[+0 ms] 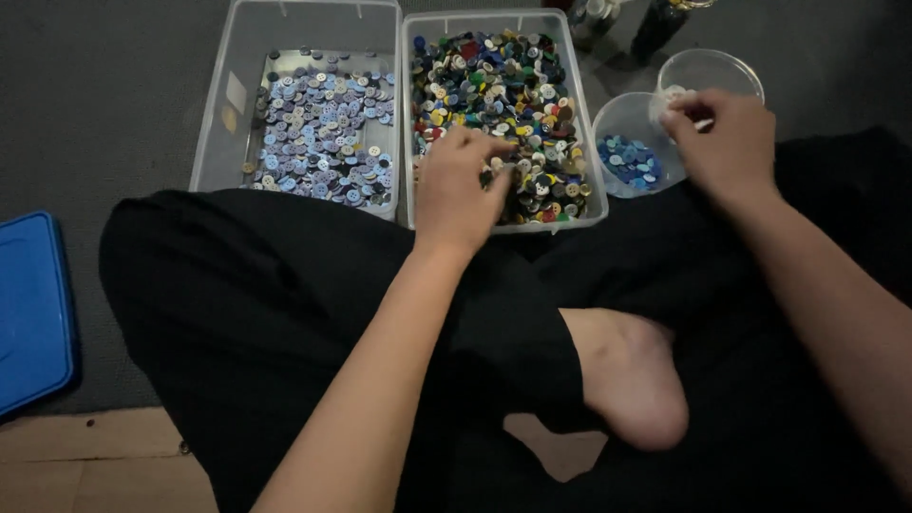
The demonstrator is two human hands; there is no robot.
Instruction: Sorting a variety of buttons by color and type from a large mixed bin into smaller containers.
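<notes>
My left hand (459, 185) reaches into a clear plastic bin (408, 114) full of mixed-colour buttons (494, 85), fingers curled among them; what it grips is hidden. My right hand (727, 142) hovers over two small round clear cups, fingers pinched together, whatever they pinch too small to see. The nearer cup (617, 114) holds blue buttons (629, 160). The farther cup (712, 68) has a few pale pieces by its rim. A second clear bin (217, 123) on the left holds pale blue and lilac buttons (323, 123).
I sit cross-legged in black trousers (247, 313) on a grey carpet (95, 95), a bare foot (632, 380) in front. A blue plastic lid (33, 309) lies at the left. Dark bottles (655, 24) stand behind the cups. Wooden floor (85, 465) shows bottom left.
</notes>
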